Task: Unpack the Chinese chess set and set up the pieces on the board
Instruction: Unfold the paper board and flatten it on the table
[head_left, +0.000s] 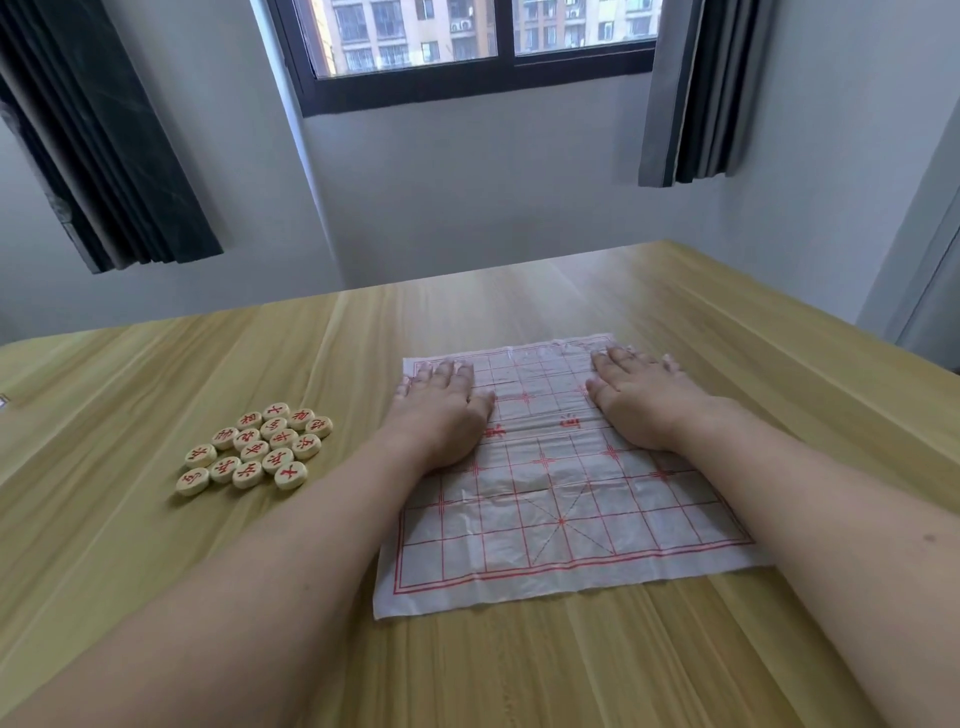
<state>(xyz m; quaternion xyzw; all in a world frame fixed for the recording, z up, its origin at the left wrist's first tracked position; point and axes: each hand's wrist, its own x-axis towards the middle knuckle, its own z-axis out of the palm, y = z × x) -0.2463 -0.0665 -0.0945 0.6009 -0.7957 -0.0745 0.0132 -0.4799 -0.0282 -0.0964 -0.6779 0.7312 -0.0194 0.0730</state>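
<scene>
Currently the paper board (550, 499) lies unfolded but creased on the counter (156, 519), with both hands flat and fingers straight: left hand (441, 410) and right hand (639, 405) press its far half; the red-marked pieces (254, 449) sit clustered well left, none placed yet

**Table carries board sheet and piece cluster**

A pale wood-grain table (519, 670) fills the view. Lying flat on it, right of centre, a creased white board sheet (550, 499) with a red grid. Off to the left, well apart from the sheet, round pale pieces (254, 449) with red characters sit bunched together, face up, directly on the wood.
</scene>
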